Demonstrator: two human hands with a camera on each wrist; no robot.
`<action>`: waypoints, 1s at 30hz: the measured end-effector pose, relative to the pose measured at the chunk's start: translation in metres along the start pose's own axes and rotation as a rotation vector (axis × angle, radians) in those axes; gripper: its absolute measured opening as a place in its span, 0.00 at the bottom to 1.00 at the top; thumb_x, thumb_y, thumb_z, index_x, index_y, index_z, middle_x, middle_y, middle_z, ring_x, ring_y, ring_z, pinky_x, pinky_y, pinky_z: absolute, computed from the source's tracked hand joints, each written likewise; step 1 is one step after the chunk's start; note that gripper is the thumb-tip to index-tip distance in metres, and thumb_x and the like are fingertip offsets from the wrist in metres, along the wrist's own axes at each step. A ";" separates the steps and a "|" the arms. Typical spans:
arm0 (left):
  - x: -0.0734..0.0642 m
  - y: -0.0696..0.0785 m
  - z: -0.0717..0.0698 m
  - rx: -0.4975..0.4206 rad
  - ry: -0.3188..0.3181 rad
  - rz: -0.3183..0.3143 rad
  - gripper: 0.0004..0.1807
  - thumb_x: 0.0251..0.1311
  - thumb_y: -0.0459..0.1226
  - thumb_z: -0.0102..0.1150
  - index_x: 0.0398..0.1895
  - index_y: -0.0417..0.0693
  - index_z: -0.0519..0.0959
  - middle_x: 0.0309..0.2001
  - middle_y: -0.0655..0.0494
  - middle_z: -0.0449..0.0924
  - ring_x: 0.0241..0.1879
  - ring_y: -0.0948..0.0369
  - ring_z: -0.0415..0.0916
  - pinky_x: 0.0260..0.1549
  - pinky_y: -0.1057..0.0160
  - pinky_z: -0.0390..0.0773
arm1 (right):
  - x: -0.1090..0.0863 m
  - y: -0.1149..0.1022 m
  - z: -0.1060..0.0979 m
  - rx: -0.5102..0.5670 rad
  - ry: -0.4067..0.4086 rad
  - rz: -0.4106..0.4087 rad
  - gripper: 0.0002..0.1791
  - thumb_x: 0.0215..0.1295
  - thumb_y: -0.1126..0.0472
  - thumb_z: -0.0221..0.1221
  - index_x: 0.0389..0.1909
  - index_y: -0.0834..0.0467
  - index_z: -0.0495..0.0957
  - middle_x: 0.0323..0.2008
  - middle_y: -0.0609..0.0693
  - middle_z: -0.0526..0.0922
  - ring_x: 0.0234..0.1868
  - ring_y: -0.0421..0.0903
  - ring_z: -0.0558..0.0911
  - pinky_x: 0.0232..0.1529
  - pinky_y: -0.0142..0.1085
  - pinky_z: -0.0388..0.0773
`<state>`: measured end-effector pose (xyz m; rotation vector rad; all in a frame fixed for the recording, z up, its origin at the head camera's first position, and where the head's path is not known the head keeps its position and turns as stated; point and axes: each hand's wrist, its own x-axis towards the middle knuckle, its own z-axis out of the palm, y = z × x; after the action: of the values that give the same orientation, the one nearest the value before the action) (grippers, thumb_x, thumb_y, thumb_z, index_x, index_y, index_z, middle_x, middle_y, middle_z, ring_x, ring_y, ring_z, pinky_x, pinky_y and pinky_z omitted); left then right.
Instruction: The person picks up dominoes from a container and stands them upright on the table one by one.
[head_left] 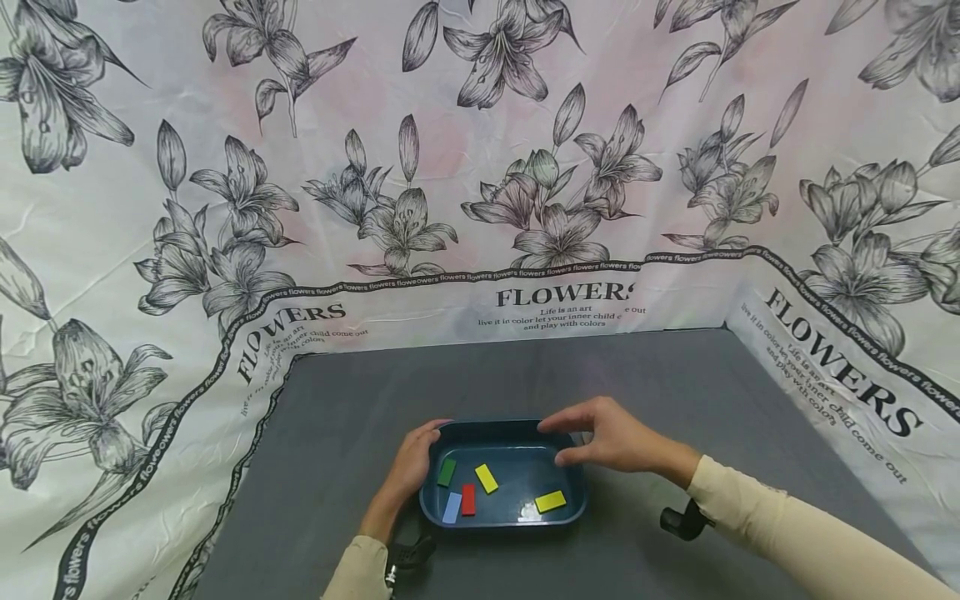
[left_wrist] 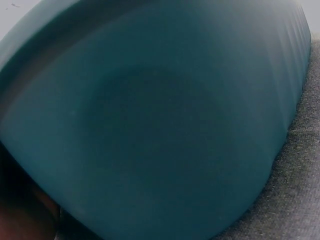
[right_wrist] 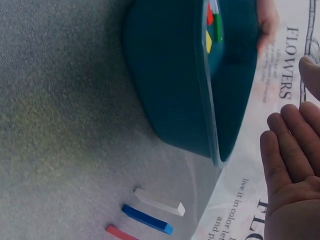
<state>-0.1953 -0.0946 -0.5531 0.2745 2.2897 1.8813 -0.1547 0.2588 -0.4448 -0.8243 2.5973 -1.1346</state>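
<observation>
A dark blue-green tray [head_left: 502, 523] holds several small flat blocks: a green block [head_left: 447, 472], a red block [head_left: 468, 500], a light blue block [head_left: 452, 508] and two yellow ones, a yellow block [head_left: 487, 478] nearer the middle and a yellow block [head_left: 551, 501] to the right. My left hand [head_left: 409, 463] grips the tray's far left corner; in the left wrist view the tray wall [left_wrist: 160, 140] fills most of the picture. Over the tray's far right corner hangs my right hand [head_left: 618, 435], thumb and forefinger apart. In the right wrist view its fingers [right_wrist: 292, 150] look fairly straight and hold nothing.
Outside the tray, a white stick-like block [right_wrist: 160, 201], a blue one [right_wrist: 146, 219] and a red one [right_wrist: 121, 233] lie on the grey table [head_left: 360, 392]. A flower-printed cloth [head_left: 420, 308] walls the back and both sides.
</observation>
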 end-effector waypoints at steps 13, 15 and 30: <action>0.000 -0.001 0.000 0.006 0.014 -0.010 0.26 0.84 0.36 0.35 0.69 0.37 0.81 0.67 0.39 0.84 0.69 0.42 0.78 0.76 0.34 0.67 | 0.004 0.004 0.013 0.063 -0.083 0.004 0.26 0.66 0.53 0.76 0.64 0.50 0.87 0.62 0.48 0.90 0.64 0.59 0.88 0.66 0.61 0.82; 0.000 -0.001 0.000 0.000 0.012 -0.011 0.26 0.84 0.36 0.35 0.69 0.37 0.81 0.67 0.39 0.84 0.69 0.42 0.78 0.76 0.34 0.67 | 0.003 0.003 0.015 0.051 -0.094 -0.003 0.26 0.66 0.52 0.76 0.64 0.49 0.87 0.62 0.47 0.90 0.64 0.57 0.88 0.65 0.60 0.82; -0.001 0.001 0.000 -0.018 0.008 -0.029 0.26 0.83 0.36 0.36 0.71 0.36 0.79 0.68 0.38 0.83 0.71 0.41 0.76 0.76 0.34 0.67 | 0.007 -0.003 0.040 -0.176 -0.121 0.014 0.25 0.63 0.57 0.78 0.60 0.58 0.89 0.57 0.48 0.92 0.60 0.50 0.90 0.61 0.51 0.87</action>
<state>-0.1940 -0.0945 -0.5524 0.2301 2.2684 1.8914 -0.1436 0.2287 -0.4698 -0.8785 2.6243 -0.8330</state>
